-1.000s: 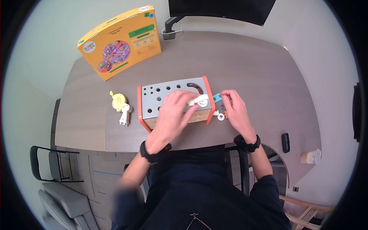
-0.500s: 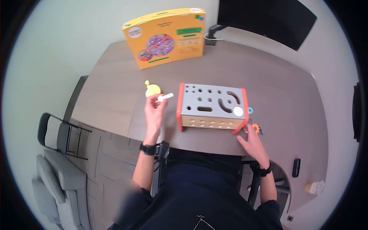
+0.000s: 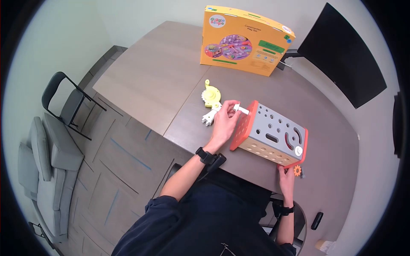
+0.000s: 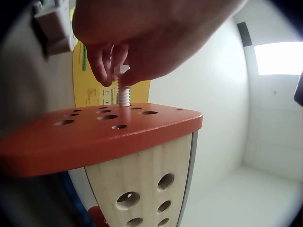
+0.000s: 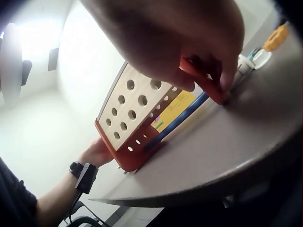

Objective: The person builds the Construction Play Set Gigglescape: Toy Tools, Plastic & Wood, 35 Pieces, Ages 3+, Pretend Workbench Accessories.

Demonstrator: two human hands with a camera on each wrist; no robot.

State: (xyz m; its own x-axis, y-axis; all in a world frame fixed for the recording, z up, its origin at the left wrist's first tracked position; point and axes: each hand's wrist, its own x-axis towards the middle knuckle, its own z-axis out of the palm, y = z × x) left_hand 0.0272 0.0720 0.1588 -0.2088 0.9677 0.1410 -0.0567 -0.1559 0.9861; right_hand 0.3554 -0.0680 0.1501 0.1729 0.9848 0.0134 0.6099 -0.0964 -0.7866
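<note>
The left hand (image 3: 225,124) pinches a white threaded screw (image 3: 242,110) beside the red end panel of the toy workbench (image 3: 273,128). In the left wrist view the screw (image 4: 124,97) stands with its tip at a hole in the red panel (image 4: 94,135); how deep it sits cannot be told. The right hand (image 3: 286,183) grips the lower corner of the other red end panel, and in the right wrist view its fingers curl round that panel (image 5: 201,80). A white round piece (image 3: 298,151) sits on the grey top.
Left of the workbench lie a yellow geared piece (image 3: 211,96) and a white piece (image 3: 210,116). An orange gear (image 3: 297,170) lies beside the right hand. At the back stand a yellow box (image 3: 245,42) and a monitor (image 3: 344,55). A black case (image 3: 317,221) lies at the right.
The left hand has brought the white screw rightward to the red end panel. The right hand has moved onto the far panel's corner. The head view has turned, and the workbench appears angled.
</note>
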